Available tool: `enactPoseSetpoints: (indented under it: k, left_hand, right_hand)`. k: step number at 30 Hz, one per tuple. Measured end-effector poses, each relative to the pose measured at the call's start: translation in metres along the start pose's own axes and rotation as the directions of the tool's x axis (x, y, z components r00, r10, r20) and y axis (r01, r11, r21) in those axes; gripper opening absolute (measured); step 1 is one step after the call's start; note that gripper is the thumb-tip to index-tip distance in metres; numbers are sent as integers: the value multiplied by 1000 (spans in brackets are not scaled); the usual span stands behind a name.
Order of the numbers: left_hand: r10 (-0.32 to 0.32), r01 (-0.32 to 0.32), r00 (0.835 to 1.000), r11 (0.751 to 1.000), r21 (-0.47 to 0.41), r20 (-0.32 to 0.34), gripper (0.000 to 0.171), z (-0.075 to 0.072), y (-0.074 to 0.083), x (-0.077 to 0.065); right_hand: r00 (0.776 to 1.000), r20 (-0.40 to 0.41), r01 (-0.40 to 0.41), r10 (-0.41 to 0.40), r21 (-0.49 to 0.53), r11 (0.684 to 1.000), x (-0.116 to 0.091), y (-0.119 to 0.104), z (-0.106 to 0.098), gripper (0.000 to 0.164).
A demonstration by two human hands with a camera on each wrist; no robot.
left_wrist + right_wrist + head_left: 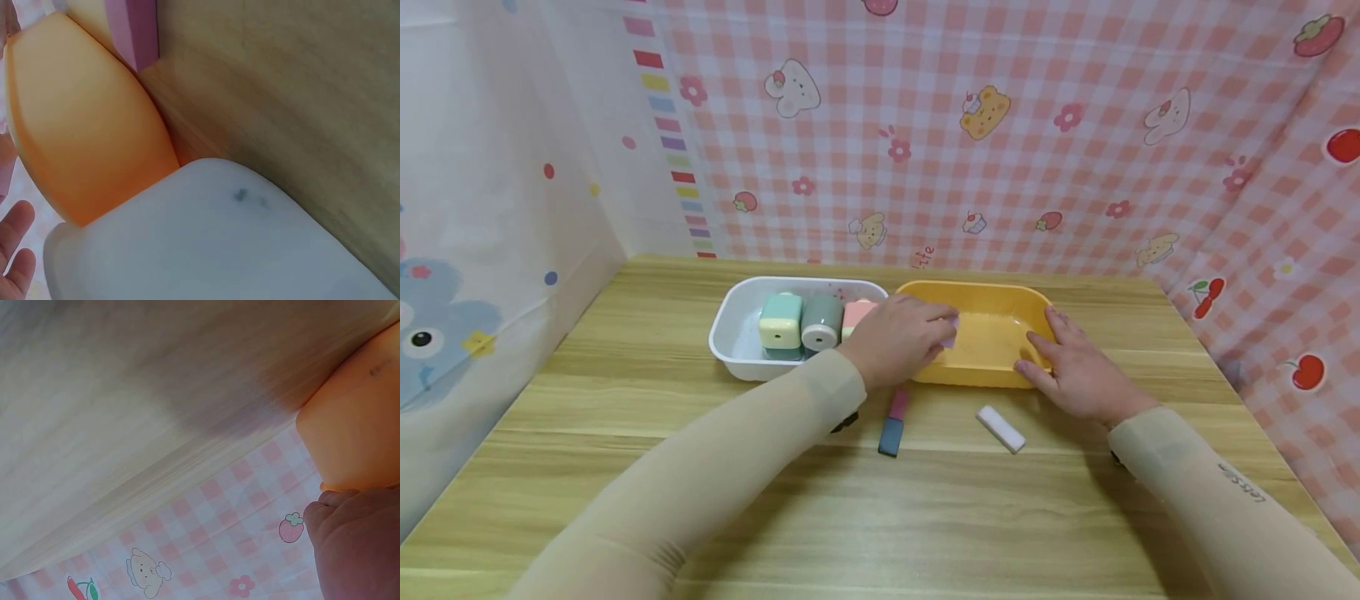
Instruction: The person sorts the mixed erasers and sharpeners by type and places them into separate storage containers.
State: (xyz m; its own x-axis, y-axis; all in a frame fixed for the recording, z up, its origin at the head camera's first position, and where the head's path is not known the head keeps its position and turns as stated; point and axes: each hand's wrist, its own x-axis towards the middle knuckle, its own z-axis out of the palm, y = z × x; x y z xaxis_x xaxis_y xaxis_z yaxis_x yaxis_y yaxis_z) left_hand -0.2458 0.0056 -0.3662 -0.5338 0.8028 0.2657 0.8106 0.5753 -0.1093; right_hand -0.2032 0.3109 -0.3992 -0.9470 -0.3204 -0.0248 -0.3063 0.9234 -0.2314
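Note:
My left hand [901, 337] reaches over the near left edge of a yellow tray [977, 377] and pinches a small light purple block [952, 332], mostly hidden by the fingers. At the tray's right end my right hand [1086, 371] rests on the rim, fingers spread. Beside the yellow tray stands a white tray [748, 369] with pencil sharpeners in it: a green and cream one [780, 322], a grey one [822, 321] and a pink one [856, 314] partly behind my left hand. A pink and blue eraser [892, 429] and a white eraser [1001, 428] lie on the table in front.
The wooden table [880, 533] meets a pink checked cloth [865, 150] behind the trays. More patterned cloth hangs at both sides. The two trays stand close together, their near ends touching in the left wrist view.

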Motion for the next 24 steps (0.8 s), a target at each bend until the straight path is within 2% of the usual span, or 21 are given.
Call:
enactPoseSetpoints:
  k: [11,24]
  left_hand:
    - [-36,35,999,999,19,28,33,5,-7,3]
    - [-47,45,998,998,46,46,30,10,-11,4]
  right_hand:
    - [1000,0,4,-4,0,1000,-1,0,-1,81]
    - [1000,-6,3,-3,1,1000,-1,0,0,81]
